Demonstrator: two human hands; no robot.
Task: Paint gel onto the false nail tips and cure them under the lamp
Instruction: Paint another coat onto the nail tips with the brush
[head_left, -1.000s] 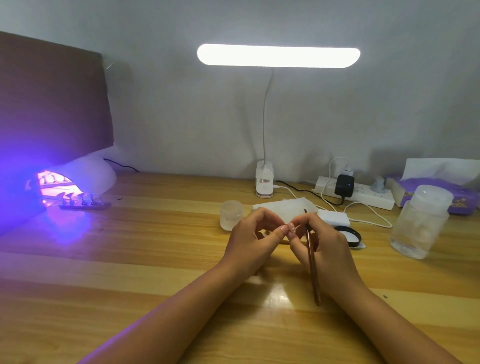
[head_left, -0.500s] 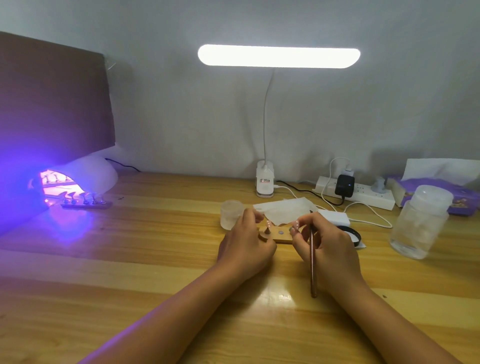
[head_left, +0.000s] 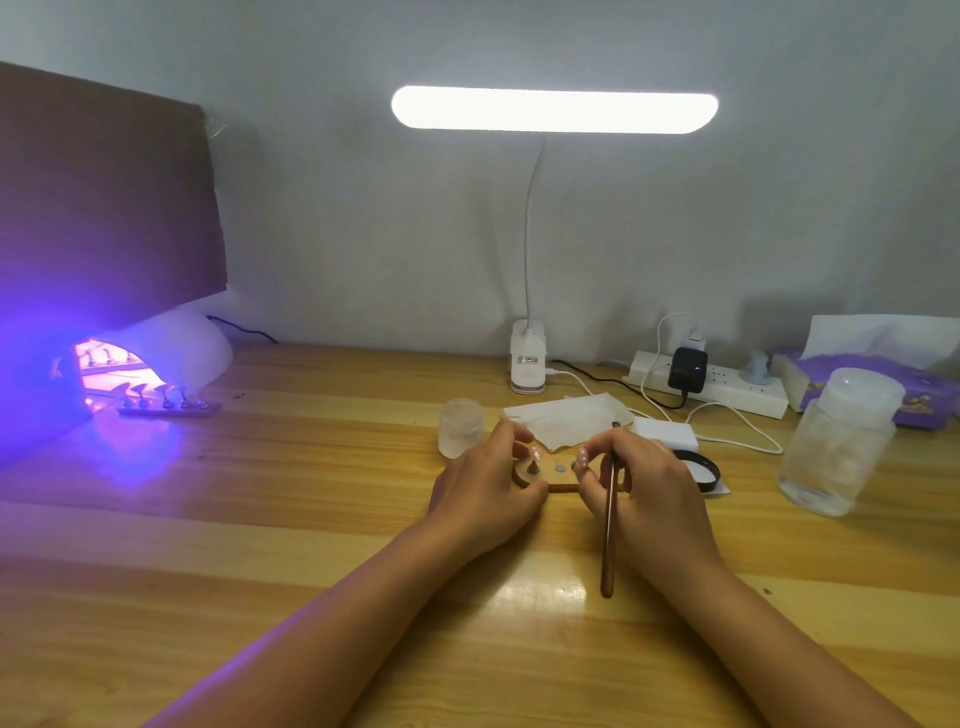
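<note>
A small wooden nail holder (head_left: 558, 487) lies on the desk between my hands. One nail tip on a dark peg (head_left: 533, 464) stands at its left end, beside a round metal spot (head_left: 560, 468). My left hand (head_left: 483, 493) curls round the holder's left end, thumb against its front edge. My right hand (head_left: 654, 493) grips a brown brush (head_left: 609, 535), handle pointing toward me, and its fingertips touch the holder's right part. Far left, the white curing lamp (head_left: 182, 345) glows purple over a strip of nail tips (head_left: 166, 408).
A frosted jar (head_left: 460, 427) and white tissue (head_left: 566, 423) lie just behind the holder. To the right are a black lid (head_left: 701, 470), a white box (head_left: 665, 434), a clear bottle (head_left: 836, 447), a power strip (head_left: 727, 387) with cables and a tissue pack (head_left: 862, 364). A desk lamp base (head_left: 528, 364) stands at the back.
Both hands held a nail tip raised above the desk, then lowered it onto the wooden holder. The tip now stands on the holder with my hands at either end.
</note>
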